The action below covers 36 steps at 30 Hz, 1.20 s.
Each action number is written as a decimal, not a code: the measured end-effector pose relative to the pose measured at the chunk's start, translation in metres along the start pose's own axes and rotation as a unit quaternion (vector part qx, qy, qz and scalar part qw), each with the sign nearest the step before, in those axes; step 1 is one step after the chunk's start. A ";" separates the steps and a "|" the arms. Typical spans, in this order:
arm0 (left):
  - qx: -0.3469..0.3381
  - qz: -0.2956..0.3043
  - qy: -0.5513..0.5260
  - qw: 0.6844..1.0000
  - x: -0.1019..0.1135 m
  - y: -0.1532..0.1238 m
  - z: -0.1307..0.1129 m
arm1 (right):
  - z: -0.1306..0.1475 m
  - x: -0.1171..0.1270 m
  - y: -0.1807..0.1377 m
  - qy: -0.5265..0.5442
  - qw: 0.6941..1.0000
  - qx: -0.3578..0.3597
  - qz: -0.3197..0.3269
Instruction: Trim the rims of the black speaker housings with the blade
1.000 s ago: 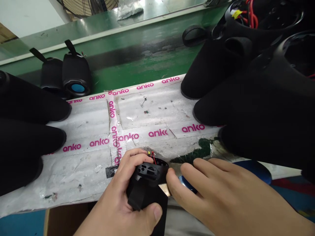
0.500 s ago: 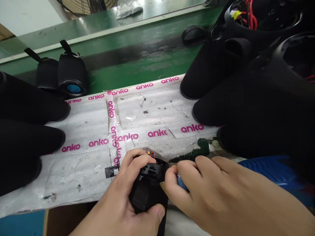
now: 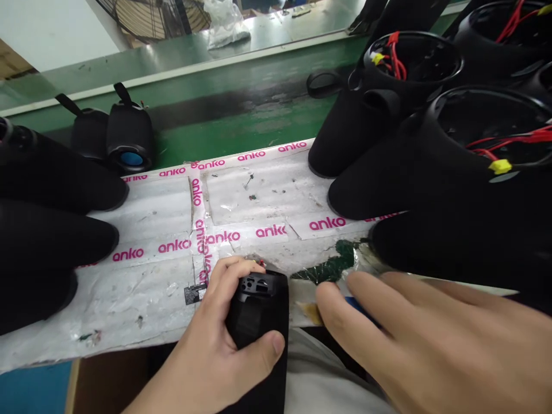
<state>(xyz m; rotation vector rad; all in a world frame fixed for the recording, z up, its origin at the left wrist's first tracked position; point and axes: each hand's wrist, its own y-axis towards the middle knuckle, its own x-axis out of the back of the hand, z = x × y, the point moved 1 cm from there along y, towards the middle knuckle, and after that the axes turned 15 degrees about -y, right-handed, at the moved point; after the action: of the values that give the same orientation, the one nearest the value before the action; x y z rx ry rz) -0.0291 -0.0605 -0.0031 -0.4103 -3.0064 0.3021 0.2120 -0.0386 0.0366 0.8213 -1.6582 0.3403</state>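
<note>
My left hand (image 3: 224,339) is wrapped around a black cylindrical speaker (image 3: 259,310) at the bottom middle. The thumb presses its near side and the fingers curl over its top end, where a panel with several ports and slots shows. A bit of red peeks out beside my fingertips. To the right, apart from the speaker, my right hand (image 3: 414,339) hovers over the table's front edge, somewhat blurred, with its fingers stretched and slightly apart. Something dark blue (image 3: 361,310) shows between these fingers; whether they touch it I cannot make out.
Black speaker bodies with red wires (image 3: 495,144) crowd the right side. More black speaker bodies (image 3: 56,230) lean in from the left. Two strapped speakers (image 3: 129,138) stand on the green surface behind. White sheeting with pink-lettered tape (image 3: 259,190) covers the table. A cardboard box (image 3: 107,379) sits below.
My right hand has moved right, away from the speaker, and its curled fingers have straightened. The blue thing it gripped no longer shows clearly. My left hand still holds the speaker, now turned slightly.
</note>
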 end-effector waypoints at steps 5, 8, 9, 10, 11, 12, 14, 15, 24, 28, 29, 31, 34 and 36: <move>0.019 0.020 -0.005 1.000 0.003 0.001 0.002 | 0.026 -0.021 0.000 0.106 0.994 -0.003 0.001; 0.030 0.027 -0.009 0.999 0.005 0.001 0.002 | 0.033 -0.028 0.003 0.128 0.992 -0.009 -0.004; 0.030 0.026 -0.009 0.999 0.005 0.001 0.001 | 0.034 -0.029 0.004 0.127 0.992 -0.013 -0.011; 0.031 0.026 -0.010 0.999 0.005 0.001 0.001 | 0.034 -0.030 0.005 0.125 0.992 -0.013 -0.013; 0.030 0.025 -0.010 0.999 0.005 0.002 0.001 | 0.034 -0.030 0.006 0.124 0.992 -0.012 -0.012; 0.030 0.025 -0.011 0.999 0.005 0.002 0.001 | 0.034 -0.030 0.007 0.122 0.992 -0.010 -0.013; 0.031 0.023 -0.013 0.999 0.004 0.002 0.001 | 0.033 -0.029 0.008 0.118 0.993 -0.007 -0.012; 0.030 0.022 -0.014 0.999 0.004 0.002 0.001 | 0.032 -0.029 0.008 0.116 0.993 -0.006 -0.011; 0.029 0.022 -0.022 0.999 0.005 0.001 0.002 | 0.031 -0.027 0.008 0.118 0.993 -0.004 -0.013; 0.021 0.018 -0.022 0.999 0.003 0.001 0.001 | 0.036 -0.027 0.007 0.115 0.993 -0.025 -0.006; 0.016 0.020 -0.022 0.999 0.003 0.002 0.000 | 0.038 -0.026 0.007 0.113 0.993 -0.037 -0.003; 0.008 0.023 -0.021 0.999 0.002 0.002 -0.001 | 0.043 -0.026 0.006 0.111 0.992 -0.058 0.009; 0.008 0.019 -0.011 1.000 0.000 0.003 -0.003 | 0.047 -0.026 0.002 0.105 0.991 -0.073 0.030; 0.010 0.014 -0.005 1.000 -0.002 0.003 -0.004 | 0.048 -0.025 -0.001 0.098 0.992 -0.070 0.046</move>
<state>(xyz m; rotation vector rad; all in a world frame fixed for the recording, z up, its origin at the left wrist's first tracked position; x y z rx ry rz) -0.0256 -0.0573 0.0003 -0.4502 -3.0074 0.3365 0.1789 -0.0605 0.0001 0.5896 -1.5202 0.3531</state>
